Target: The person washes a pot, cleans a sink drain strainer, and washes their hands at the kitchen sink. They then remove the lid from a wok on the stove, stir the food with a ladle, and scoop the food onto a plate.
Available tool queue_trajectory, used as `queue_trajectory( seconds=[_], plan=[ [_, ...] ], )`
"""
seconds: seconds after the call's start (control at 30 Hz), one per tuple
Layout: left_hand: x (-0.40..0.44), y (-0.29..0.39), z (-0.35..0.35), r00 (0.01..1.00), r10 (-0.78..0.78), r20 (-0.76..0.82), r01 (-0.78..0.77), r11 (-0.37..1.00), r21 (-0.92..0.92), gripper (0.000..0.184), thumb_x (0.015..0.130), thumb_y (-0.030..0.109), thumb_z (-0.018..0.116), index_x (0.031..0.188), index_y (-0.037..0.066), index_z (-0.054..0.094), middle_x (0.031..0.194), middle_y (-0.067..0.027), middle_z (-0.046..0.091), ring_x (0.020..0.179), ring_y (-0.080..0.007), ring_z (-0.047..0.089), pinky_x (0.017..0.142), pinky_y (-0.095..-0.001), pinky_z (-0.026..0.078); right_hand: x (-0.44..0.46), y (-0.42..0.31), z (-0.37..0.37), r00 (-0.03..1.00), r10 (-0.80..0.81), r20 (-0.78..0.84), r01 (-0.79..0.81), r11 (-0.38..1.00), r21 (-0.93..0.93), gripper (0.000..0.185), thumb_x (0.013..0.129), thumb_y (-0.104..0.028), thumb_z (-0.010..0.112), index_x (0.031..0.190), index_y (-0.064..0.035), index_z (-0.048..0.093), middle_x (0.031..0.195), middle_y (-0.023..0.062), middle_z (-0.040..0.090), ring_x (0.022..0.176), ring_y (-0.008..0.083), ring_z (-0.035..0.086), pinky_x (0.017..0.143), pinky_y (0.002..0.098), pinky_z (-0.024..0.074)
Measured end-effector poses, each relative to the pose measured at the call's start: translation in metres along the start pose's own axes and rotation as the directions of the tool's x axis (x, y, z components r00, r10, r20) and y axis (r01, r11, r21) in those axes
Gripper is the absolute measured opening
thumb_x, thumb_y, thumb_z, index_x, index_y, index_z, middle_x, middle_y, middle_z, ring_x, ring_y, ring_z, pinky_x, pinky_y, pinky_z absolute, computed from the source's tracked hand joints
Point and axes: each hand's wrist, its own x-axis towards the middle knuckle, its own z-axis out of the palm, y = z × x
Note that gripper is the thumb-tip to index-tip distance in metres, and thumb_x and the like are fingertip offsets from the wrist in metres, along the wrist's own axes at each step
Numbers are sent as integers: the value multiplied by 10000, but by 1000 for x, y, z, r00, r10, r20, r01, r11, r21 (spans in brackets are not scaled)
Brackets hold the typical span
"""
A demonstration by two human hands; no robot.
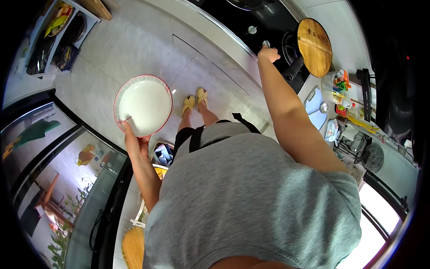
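Observation:
My left hand [136, 140] grips the rim of a wide white bowl [145, 104] with a red edge and a patterned band. Its thumb lies over the inside of the bowl, and the fingers go underneath. The bowl is held out over the floor, and no food shows in it. On the black gas stove [244, 20], my right hand [269, 54] has its fingers closed on a control knob [266, 44]. Another knob [252, 30] sits farther along the stove. Just right of that hand are a burner [290, 43] and a black pan handle [294, 68].
A round wooden lid [315, 47] with dark characters is beside the burner. A sink [316, 110], a dish rack [354, 139] and bottles [345, 110] line the right counter. Shelves [60, 33] stand at upper left, glass doors [76, 166] at left. Yellow slippers [195, 101] are on the floor.

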Motion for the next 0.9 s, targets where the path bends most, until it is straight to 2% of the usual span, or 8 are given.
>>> queue_trajectory(
  seconds=[0.1,0.17,0.23,0.33,0.4,0.47,0.7,0.9],
  plan=[
    [-2,-1,-10,999,9,-40,-10,1000,-13,621,919,500,542,1304,23,442,1237,-165,555,1059,-288,616,782,-433,579,8,-9,5,999,-35,-31,31,995,-96,436,801,-203,703,1142,33,568,1152,227,502,966,362,605,827,416,515],
    [-1,-3,-19,999,4,-37,-5,1000,-12,638,910,506,554,1318,32,427,1258,-160,544,1086,-293,602,816,-446,567,17,-4,13,975,-220,34,222,963,-151,397,805,-209,700,1105,25,586,1138,219,510,964,356,607,828,414,514],
    [-1,-2,-21,999,1,-32,-2,1000,-8,657,901,511,565,1333,40,413,1280,-156,533,1114,-297,587,850,-458,555,11,-14,5,972,-218,89,228,966,-124,369,812,-215,694,1084,16,602,1142,204,521,980,353,597,838,411,508],
    [-5,-2,-19,997,8,-75,-10,1000,-19,670,892,517,576,1325,30,423,1273,-155,538,1092,-293,599,823,-443,566,6,-23,0,925,-380,20,369,881,-295,309,836,-207,673,1052,6,617,1162,169,536,1066,343,548,860,407,499],
    [-6,-3,-19,996,29,-83,-33,998,-48,641,920,497,540,1328,17,418,1244,-176,547,1018,-312,632,733,-444,586,14,-19,2,924,-378,62,373,850,-372,306,841,-212,664,1053,3,617,1163,166,538,1072,341,544,855,409,502],
    [-10,-3,-14,994,22,-111,-25,999,-30,649,919,501,540,1331,16,415,1245,-178,546,1021,-313,632,735,-450,586,24,-17,6,942,-325,86,327,826,-459,307,842,-241,650,1034,-2,632,1147,161,557,1060,332,552,842,417,511],
    [-3,-15,-21,991,18,-129,-23,999,-35,630,912,502,551,1291,9,458,1165,-170,595,936,-289,664,651,-397,604,39,-10,2,976,-201,87,219,891,-399,373,834,-332,661,970,15,672,1017,219,667,982,360,642,867,417,508],
    [-6,-16,-10,991,30,-128,-36,999,-40,579,909,476,570,1240,8,492,1061,-144,642,815,-254,688,566,-338,606,36,-9,1,983,-127,135,171,904,-392,429,866,-402,619,980,7,678,1037,215,666,1003,353,639,864,419,509]
  ],
)
